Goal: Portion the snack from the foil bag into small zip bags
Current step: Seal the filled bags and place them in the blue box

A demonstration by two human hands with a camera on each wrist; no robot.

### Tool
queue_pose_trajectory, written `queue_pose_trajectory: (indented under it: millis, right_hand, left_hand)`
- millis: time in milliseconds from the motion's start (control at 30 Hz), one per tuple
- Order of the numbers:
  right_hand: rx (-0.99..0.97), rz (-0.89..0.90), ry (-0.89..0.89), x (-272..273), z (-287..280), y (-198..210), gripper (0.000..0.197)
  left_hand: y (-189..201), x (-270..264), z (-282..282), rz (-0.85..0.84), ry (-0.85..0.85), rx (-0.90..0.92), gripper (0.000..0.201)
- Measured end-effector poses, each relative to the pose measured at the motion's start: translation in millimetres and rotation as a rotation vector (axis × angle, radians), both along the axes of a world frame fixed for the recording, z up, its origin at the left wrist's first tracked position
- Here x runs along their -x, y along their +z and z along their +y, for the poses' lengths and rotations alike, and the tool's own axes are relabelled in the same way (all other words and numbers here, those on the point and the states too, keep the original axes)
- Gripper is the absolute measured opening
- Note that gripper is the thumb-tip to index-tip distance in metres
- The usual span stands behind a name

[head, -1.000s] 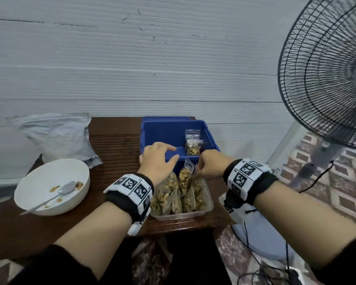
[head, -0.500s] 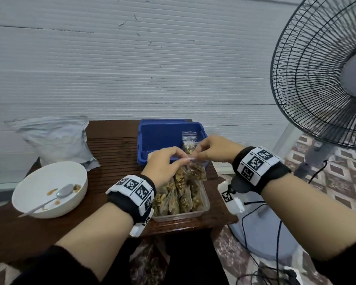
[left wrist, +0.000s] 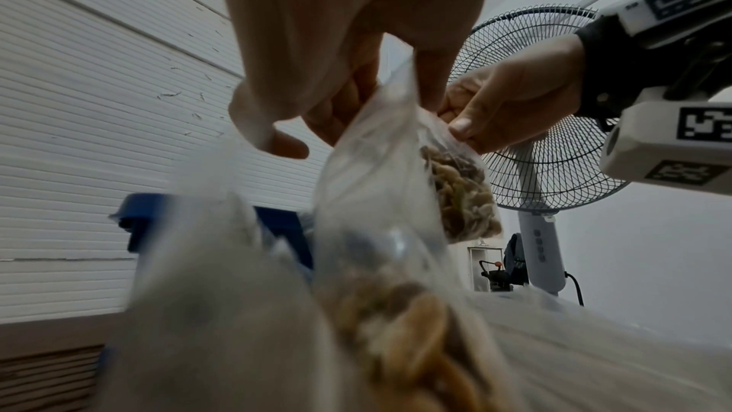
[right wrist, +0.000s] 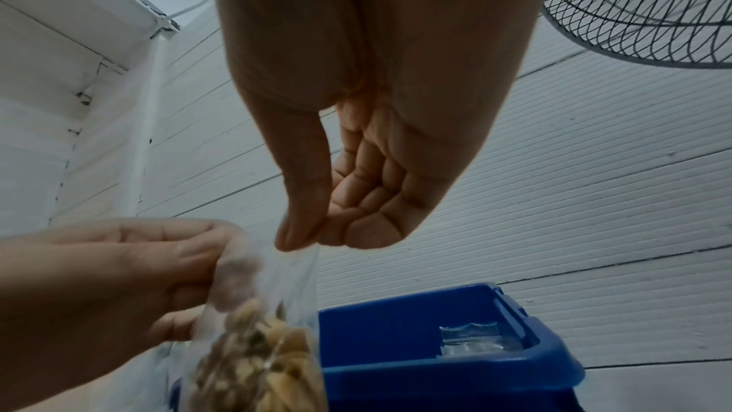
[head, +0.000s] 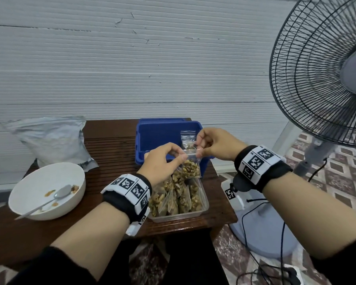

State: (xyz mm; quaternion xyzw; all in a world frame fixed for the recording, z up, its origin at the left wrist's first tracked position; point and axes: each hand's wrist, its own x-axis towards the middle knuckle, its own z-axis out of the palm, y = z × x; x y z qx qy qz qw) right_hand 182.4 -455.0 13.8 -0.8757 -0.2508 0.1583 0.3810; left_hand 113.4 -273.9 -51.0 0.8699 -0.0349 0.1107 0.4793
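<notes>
A small zip bag (head: 190,168) filled with brown snack hangs above the clear plastic tub (head: 203,204). My left hand (head: 162,159) pinches the bag's top strip at its left end, and my right hand (head: 212,144) pinches the right end. The left wrist view shows the same filled zip bag (left wrist: 455,187) held by both hands from below. In the right wrist view thumb and fingers close on the zip bag (right wrist: 261,353) top. Several filled bags stand in the tub. The foil bag (head: 51,140) leans at the table's back left.
A white bowl (head: 39,182) with a spoon (head: 47,200) and a few crumbs sits at the left. A blue bin (head: 152,134) behind the tub holds one small bag (head: 188,140). A standing fan (head: 321,79) is close on the right, its cable on the floor.
Both hands have lifted one filled zip bag out of the tub and now hold it by its top strip, a little higher and farther back than before.
</notes>
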Motion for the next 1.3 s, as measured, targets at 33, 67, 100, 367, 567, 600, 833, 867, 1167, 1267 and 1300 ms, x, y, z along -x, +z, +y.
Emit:
queue_pose_trajectory:
  millis: [33,67,100,367,567,600,833,867,1167,1267,1300]
  right_hand:
    - [0.001,-0.002,0.006,0,0,0,0.031]
    - [0.005,-0.006,0.014,-1,0,0,0.031]
    - [0.006,-0.010,0.021,-1,0,0,0.032]
    - [-0.095,0.011,0.045,1,4,-7,0.034]
    - [-0.166,0.059,0.059,2,4,-10,0.037]
    - [-0.168,0.060,0.065,1,3,-11,0.037]
    - [-0.182,0.085,0.077,1,3,-11,0.036]
    - [-0.180,0.090,0.082,1,3,-12,0.037]
    - [-0.138,0.050,0.027,-4,-6,-11,0.035]
    - [-0.159,0.055,0.019,-5,-6,-11,0.035]
    - [-0.167,0.054,0.020,-5,-5,-11,0.035]
  left_hand:
    - [1,1,-1,-0.007,-0.001,-0.014,0.018]
    - [2,1,-2,-0.020,0.001,-0.030,0.013]
    - [4,2,-4,-0.035,0.005,-0.042,0.011]
    - [11,5,-6,-0.044,0.008,-0.028,0.004]
    - [11,6,-4,-0.008,0.017,0.003,0.016]
    - [11,7,-4,-0.005,0.010,-0.001,0.014]
    - [15,7,-5,0.039,0.006,-0.029,0.014]
    - [15,7,-5,0.041,0.018,-0.035,0.016]
    - [19,9,-4,0.077,0.000,-0.082,0.010]
    - [17,9,-6,0.054,-0.014,-0.091,0.009]
    - [17,8,-7,0.050,-0.006,-0.100,0.011]
